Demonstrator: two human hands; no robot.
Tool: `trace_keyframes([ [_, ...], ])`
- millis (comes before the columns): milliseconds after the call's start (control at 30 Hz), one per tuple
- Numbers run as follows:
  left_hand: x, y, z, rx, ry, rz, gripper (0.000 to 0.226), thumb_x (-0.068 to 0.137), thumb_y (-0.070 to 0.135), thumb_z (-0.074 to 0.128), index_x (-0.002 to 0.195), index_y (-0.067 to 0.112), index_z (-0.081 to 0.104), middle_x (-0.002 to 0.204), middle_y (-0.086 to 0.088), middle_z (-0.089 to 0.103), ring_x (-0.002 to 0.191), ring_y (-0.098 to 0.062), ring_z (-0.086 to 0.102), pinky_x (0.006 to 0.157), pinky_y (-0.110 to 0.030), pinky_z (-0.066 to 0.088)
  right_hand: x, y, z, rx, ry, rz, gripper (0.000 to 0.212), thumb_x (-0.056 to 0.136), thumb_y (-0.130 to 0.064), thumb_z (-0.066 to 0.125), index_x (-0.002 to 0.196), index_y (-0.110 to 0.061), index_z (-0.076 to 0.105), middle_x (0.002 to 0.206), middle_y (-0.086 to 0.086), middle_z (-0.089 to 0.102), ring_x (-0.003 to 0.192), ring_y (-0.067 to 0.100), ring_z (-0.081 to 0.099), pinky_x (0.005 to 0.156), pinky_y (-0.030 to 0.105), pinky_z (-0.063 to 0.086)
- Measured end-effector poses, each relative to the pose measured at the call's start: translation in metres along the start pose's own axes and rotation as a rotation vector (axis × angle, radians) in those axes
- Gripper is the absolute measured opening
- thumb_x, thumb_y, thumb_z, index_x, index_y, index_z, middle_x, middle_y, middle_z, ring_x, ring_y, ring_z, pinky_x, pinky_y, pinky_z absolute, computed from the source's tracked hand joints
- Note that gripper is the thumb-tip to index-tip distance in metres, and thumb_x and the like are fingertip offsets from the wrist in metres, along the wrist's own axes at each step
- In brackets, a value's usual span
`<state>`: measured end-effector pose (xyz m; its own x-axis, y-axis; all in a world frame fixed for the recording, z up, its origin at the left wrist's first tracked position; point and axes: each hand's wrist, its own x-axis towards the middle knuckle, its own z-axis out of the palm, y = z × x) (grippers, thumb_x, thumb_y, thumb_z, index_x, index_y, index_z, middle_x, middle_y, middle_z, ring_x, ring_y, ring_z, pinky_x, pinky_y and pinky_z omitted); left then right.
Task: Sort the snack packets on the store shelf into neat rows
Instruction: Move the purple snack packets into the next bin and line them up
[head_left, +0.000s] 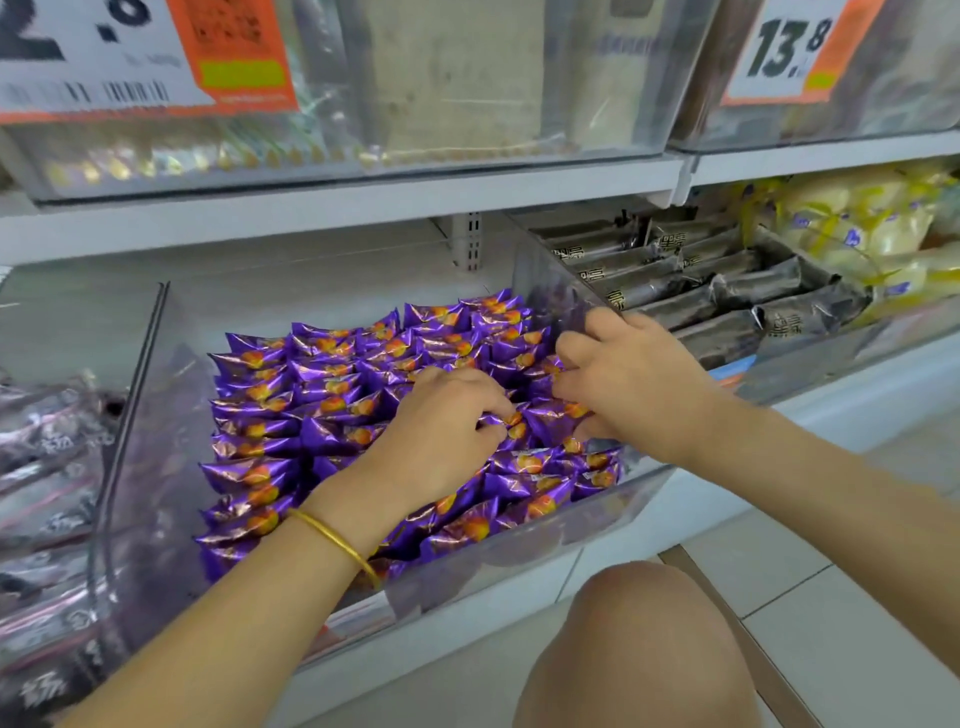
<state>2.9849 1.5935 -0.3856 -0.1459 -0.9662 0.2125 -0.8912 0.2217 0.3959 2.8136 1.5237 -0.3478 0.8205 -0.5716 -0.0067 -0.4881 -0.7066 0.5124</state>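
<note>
Several shiny purple snack packets (291, 395) with an orange picture fill a clear plastic bin (519, 561) on the lower shelf, mostly in rows. My left hand (441, 431), with a gold bangle on the wrist, lies over the middle of the bin and pinches a purple packet (501, 423) between thumb and fingers. My right hand (628, 379) is just to its right, near the bin's clear right wall, with fingers curled on a neighbouring purple packet (556, 418). Packets under both hands are hidden.
A bin of dark grey packets (727, 296) stands to the right, with yellow-white packets (857, 223) beyond it. Dark clear-wrapped packets (47, 467) fill the bin on the left. Upper bins carry price tags (789, 47). My bare knee (639, 639) is low in front of the shelf.
</note>
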Motion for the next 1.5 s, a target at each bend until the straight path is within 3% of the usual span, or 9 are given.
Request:
trace_keyframes([
  [100,0.001,0.002,0.001,0.011,0.001,-0.002,0.025,0.093,0.017,0.054,0.116,0.019,0.065,0.128,0.005,0.054,0.120,-0.008,0.041,0.096,-0.017,0.014,-0.004,-0.006,0.006,0.092,-0.084,-0.011,0.037,0.082,-0.037,0.065,0.114,-0.020,0.057,0.118,0.002,0.044,0.105,0.025,0.049,0.075,0.037,0.051],
  [200,0.000,0.003,0.003,0.005,0.008,-0.026,0.027,0.094,0.019,0.053,0.119,0.021,0.063,0.129,0.007,0.052,0.116,-0.007,0.037,0.094,-0.017,0.015,-0.009,-0.014,0.016,0.132,-0.094,0.063,0.033,0.092,-0.019,0.055,0.123,-0.011,0.044,0.125,0.005,0.032,0.106,0.026,0.046,0.077,0.038,0.051],
  [400,0.000,0.006,0.003,0.010,0.001,-0.050,0.027,0.093,0.020,0.053,0.119,0.021,0.063,0.130,0.008,0.051,0.115,-0.010,0.035,0.090,-0.017,0.016,-0.007,-0.015,0.017,0.165,-0.133,0.090,0.037,0.088,-0.010,0.058,0.122,-0.010,0.043,0.121,0.007,0.041,0.106,0.027,0.046,0.078,0.039,0.048],
  [533,-0.002,0.005,0.002,0.000,0.007,-0.041,0.026,0.092,0.019,0.055,0.116,0.020,0.064,0.129,0.007,0.053,0.118,-0.009,0.039,0.091,-0.016,0.015,-0.003,-0.012,0.005,0.009,-0.033,0.090,0.056,0.055,-0.030,0.085,0.102,-0.015,0.057,0.090,0.000,0.066,0.094,0.024,0.056,0.069,0.032,0.045],
  [633,-0.004,0.004,0.003,-0.007,0.012,-0.049,0.025,0.091,0.020,0.057,0.114,0.020,0.065,0.126,0.006,0.054,0.118,-0.011,0.042,0.096,-0.019,0.016,-0.005,-0.012,0.007,0.184,-0.131,0.041,0.049,0.077,-0.025,0.072,0.117,-0.017,0.046,0.119,0.002,0.049,0.112,0.024,0.048,0.079,0.036,0.045],
  [1033,-0.015,0.007,-0.012,-0.052,0.073,-0.055,0.027,0.092,0.018,0.056,0.117,0.015,0.065,0.122,0.005,0.057,0.120,-0.011,0.042,0.102,-0.022,0.019,-0.012,-0.002,-0.004,0.423,-0.128,0.117,0.043,0.077,-0.010,0.072,0.112,-0.012,0.047,0.113,0.008,0.044,0.101,0.029,0.053,0.080,0.037,0.047],
  [1200,-0.041,0.009,-0.044,-0.186,0.207,-0.022,0.025,0.087,0.012,0.061,0.111,0.017,0.068,0.116,0.007,0.058,0.108,0.001,0.046,0.096,-0.017,0.034,-0.012,-0.003,-0.028,0.582,0.041,0.130,0.026,0.080,-0.010,0.068,0.100,-0.012,0.052,0.101,0.003,0.047,0.090,0.023,0.055,0.079,0.038,0.045],
  [1333,-0.096,0.008,-0.087,-0.335,0.398,-0.060,0.023,0.084,0.017,0.059,0.104,0.021,0.070,0.109,0.012,0.062,0.104,0.007,0.052,0.084,-0.006,0.040,0.004,-0.046,-0.075,0.857,0.239,0.036,0.019,0.078,-0.015,0.072,0.087,-0.021,0.056,0.084,-0.014,0.049,0.073,0.007,0.057,0.072,0.017,0.042],
  [1500,-0.209,-0.038,-0.133,-0.305,0.661,-0.320,0.023,0.082,0.012,0.058,0.095,0.028,0.069,0.098,0.014,0.065,0.088,0.001,0.059,0.069,-0.013,0.044,0.045,-0.143,-0.152,1.132,0.318,-0.205,0.011,0.078,-0.015,0.068,0.083,-0.023,0.060,0.081,-0.017,0.057,0.081,0.002,0.056,0.068,0.006,0.040],
])
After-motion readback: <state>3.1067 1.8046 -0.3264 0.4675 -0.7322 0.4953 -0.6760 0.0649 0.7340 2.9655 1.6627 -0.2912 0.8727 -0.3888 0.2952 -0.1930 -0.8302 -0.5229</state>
